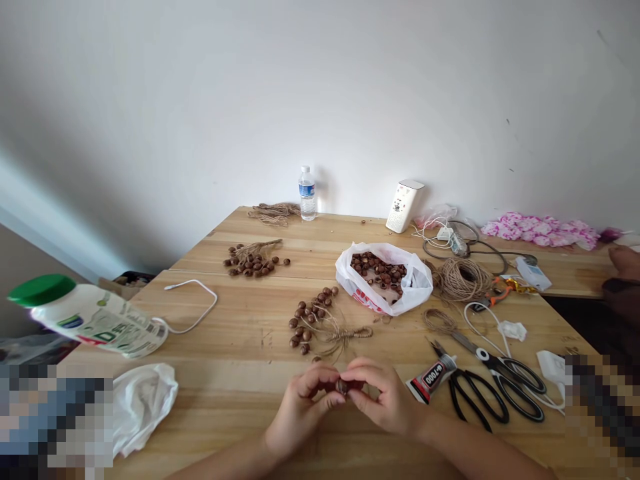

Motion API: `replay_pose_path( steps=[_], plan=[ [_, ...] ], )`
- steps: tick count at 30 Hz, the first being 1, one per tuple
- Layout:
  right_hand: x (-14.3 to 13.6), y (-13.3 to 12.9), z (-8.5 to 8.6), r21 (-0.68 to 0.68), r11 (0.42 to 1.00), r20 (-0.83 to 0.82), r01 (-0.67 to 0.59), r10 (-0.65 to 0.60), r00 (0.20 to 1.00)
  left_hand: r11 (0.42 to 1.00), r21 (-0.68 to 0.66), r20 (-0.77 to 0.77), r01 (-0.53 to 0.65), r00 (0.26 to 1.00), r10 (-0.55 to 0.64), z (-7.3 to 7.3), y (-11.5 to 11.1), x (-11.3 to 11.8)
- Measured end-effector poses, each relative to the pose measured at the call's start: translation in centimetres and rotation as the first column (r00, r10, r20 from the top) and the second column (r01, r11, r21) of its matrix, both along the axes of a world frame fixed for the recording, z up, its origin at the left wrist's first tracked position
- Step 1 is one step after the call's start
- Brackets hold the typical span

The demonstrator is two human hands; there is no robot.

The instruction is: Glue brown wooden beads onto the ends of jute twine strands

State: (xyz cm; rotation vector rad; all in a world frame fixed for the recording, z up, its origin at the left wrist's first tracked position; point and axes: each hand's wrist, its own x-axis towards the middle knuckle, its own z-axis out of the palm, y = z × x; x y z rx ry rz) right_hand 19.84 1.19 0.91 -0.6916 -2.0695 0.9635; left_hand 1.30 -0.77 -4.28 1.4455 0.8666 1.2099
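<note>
Between the fingertips of both hands is a small round brown nut (341, 387). My left hand (307, 403) pinches it from the left, and my right hand (379, 398) pinches it from the right. Just beyond them lies a bunch of brown nuts (306, 327) on thin twine strings, gathered into a twisted twine loop (357, 332). A white plastic bag (345, 267), its mouth spread wide, holds many similar nuts or shells. Farther back on the left rests another bunch of nuts (255, 265) with its strings.
Right of my hands lie a glue tube (433, 379), black-handled scissors (515, 377) and a second black-handled tool (477, 397). Behind them is a twine coil (463, 279). A green-capped bottle (105, 317) stands left; a water bottle (307, 197) and white box (404, 207) are near the wall.
</note>
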Motion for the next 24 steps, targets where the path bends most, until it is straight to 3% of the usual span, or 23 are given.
replay_pose_path(
  steps=[6,9,12,19,21,24],
  plan=[
    [0.1,-0.2,0.0,-0.004,1.000,0.039,0.002,-0.002,0.999,0.997,0.081,-0.063,0.009,0.998,-0.004,0.5,0.1,-0.1],
    [0.3,0.0,0.1,0.065,0.995,0.100,-0.074,0.067,0.993,0.998,0.054,-0.081,0.028,0.996,-0.023,0.7,0.1,0.0],
    [0.5,0.1,0.3,0.128,0.985,0.167,-0.119,0.097,0.981,0.999,-0.023,-0.067,0.048,0.997,-0.050,0.7,0.1,0.2],
    [0.6,0.1,0.1,0.113,0.993,0.148,-0.042,0.025,0.989,0.963,-0.209,0.114,0.168,0.983,-0.147,1.2,-0.5,0.6],
    [0.7,0.1,0.0,0.106,0.993,0.148,-0.047,0.031,0.989,0.934,-0.281,0.186,0.222,0.967,-0.174,1.2,-0.9,0.9],
    [0.7,0.2,0.1,0.088,0.996,0.146,-0.017,0.004,0.989,0.868,-0.436,0.309,0.237,0.945,-0.103,1.3,-1.0,1.3]
  ],
)
